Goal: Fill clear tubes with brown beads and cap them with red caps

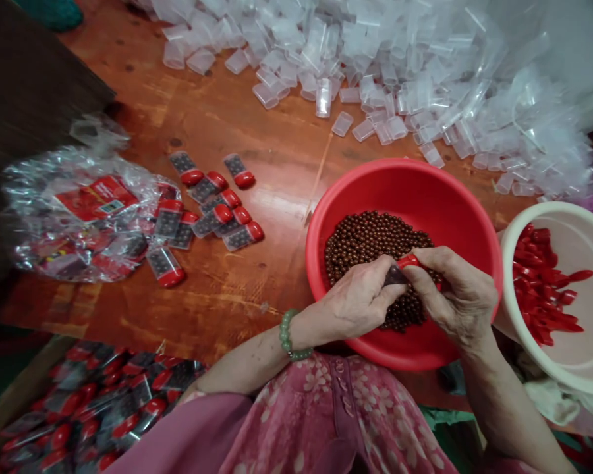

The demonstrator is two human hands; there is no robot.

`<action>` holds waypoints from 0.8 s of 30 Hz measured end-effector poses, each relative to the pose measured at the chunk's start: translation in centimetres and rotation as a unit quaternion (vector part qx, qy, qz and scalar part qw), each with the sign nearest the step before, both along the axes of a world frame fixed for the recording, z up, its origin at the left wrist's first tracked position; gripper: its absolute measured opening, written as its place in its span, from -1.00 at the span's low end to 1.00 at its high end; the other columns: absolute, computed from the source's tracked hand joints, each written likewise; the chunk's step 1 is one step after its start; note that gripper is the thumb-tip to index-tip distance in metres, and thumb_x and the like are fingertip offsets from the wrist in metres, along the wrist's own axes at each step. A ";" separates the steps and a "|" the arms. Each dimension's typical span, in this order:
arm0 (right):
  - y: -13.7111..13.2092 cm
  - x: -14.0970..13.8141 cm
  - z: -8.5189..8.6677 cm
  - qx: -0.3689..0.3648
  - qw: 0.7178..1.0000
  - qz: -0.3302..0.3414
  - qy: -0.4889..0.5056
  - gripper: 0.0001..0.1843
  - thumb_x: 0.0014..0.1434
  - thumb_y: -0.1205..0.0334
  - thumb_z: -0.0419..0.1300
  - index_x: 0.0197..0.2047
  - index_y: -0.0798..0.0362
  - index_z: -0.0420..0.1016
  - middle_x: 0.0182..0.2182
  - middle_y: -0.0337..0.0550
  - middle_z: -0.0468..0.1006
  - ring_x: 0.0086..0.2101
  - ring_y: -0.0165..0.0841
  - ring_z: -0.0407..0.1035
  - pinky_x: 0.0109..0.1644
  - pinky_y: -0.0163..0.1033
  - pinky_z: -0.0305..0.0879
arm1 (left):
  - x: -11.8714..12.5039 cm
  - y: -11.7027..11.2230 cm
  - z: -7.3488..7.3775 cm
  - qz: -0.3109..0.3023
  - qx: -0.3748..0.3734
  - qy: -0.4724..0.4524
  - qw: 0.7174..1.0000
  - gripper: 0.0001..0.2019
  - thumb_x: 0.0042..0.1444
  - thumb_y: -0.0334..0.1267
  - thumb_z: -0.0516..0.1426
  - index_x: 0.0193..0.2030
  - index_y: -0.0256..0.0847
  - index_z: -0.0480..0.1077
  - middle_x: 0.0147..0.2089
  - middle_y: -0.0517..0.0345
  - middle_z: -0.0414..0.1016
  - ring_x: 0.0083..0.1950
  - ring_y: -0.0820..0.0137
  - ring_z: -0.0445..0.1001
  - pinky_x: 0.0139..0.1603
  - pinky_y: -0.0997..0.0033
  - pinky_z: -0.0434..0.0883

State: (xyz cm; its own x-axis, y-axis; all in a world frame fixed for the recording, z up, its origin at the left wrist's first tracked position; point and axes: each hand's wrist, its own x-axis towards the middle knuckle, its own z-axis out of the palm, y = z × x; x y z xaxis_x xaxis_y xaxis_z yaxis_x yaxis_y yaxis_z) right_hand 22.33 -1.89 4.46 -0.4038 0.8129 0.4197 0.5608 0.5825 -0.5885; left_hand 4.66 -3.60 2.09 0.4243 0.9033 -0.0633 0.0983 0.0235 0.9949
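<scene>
left hand (356, 304) and right hand (459, 296) sit over a red plastic basin (415, 179), near a cream bowl (510, 296) of red caps (541, 283); both pinch one red-capped clear tube (396, 271) above a heap of brown beads (370, 245).

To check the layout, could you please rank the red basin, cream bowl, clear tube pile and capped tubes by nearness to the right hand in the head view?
1. Red basin: under the right hand.
2. Cream bowl: just to its right.
3. Clear tube pile: beyond the basin.
4. Capped tubes: far left, on the table.
</scene>
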 end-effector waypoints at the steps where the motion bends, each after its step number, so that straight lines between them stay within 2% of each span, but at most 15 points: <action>1: 0.1 0.1 0.0 0.004 1.000 0.002 -0.001 -0.80 0.26 0.40 0.28 -0.09 -0.08 0.54 -0.28 -0.16 0.69 -0.28 -0.29 0.60 -0.20 -0.16 0.57 | 0.0 0.0 0.0 -0.006 0.001 -0.002 1.000 -0.84 0.29 -0.23 0.07 -0.31 -0.15 0.18 -0.38 0.24 0.31 -0.38 0.44 0.22 -0.31 0.36 0.20; 5: 0.3 0.7 -0.2 0.053 0.998 0.030 0.007 -0.77 0.22 0.42 0.32 -0.08 -0.04 0.53 -0.29 -0.20 0.67 -0.29 -0.30 0.61 -0.19 -0.18 0.59 | -0.2 0.1 0.3 -0.028 -0.048 -0.027 0.998 -0.88 0.28 -0.23 0.09 -0.26 -0.18 0.24 -0.32 0.24 0.34 -0.34 0.45 0.25 -0.28 0.39 0.24; 8: 0.2 0.9 -0.3 0.087 0.994 0.049 -0.048 -0.69 0.24 0.32 0.34 0.04 0.03 0.49 -0.21 -0.09 0.68 -0.21 -0.26 0.62 -0.14 -0.18 0.60 | -0.4 0.3 0.3 -0.036 -0.114 -0.074 0.990 -0.88 0.28 -0.23 0.09 -0.26 -0.20 0.27 -0.35 0.25 0.34 -0.35 0.47 0.26 -0.30 0.42 0.25; 12: -0.2 0.6 -0.4 0.105 0.978 0.072 -0.164 -0.26 0.26 -0.04 0.30 0.34 0.20 0.22 -0.01 0.20 0.61 -0.01 -0.03 0.55 -0.02 0.06 0.59 | -0.7 0.4 0.3 -0.038 -0.189 -0.138 0.971 -0.80 0.26 -0.16 0.11 -0.32 -0.21 0.27 -0.42 0.25 0.34 -0.43 0.50 0.27 -0.37 0.46 0.24; 14: -0.4 0.1 -0.5 0.128 0.968 0.073 -0.202 -0.17 0.27 -0.10 0.24 0.38 0.29 0.13 0.01 0.29 0.58 0.00 0.04 0.53 -0.04 0.13 0.57 | -0.6 0.4 0.2 -0.034 -0.216 -0.160 0.963 -0.78 0.24 -0.12 0.14 -0.32 -0.22 0.29 -0.42 0.23 0.37 -0.44 0.50 0.30 -0.39 0.46 0.26; 19: -0.4 -1.0 -1.1 0.204 0.952 0.021 -0.229 -0.23 0.25 -0.02 0.20 0.31 0.42 0.21 -0.12 0.33 0.60 -0.15 0.03 0.54 -0.14 0.08 0.53 | -0.3 0.5 0.1 -0.002 -0.216 -0.188 0.958 -0.75 0.16 -0.11 0.23 -0.32 -0.24 0.32 -0.36 0.20 0.40 -0.33 0.47 0.33 -0.25 0.44 0.32; 24: 0.0 -0.9 -1.3 0.269 0.933 0.024 -0.240 -0.22 0.23 -0.05 0.21 0.28 0.43 0.27 -0.20 0.25 0.62 -0.23 -0.07 0.53 -0.18 -0.04 0.49 | -0.2 0.7 0.1 -0.028 -0.236 -0.248 0.939 -0.68 0.13 -0.05 0.27 -0.34 -0.25 0.33 -0.37 0.21 0.39 -0.34 0.49 0.32 -0.26 0.45 0.30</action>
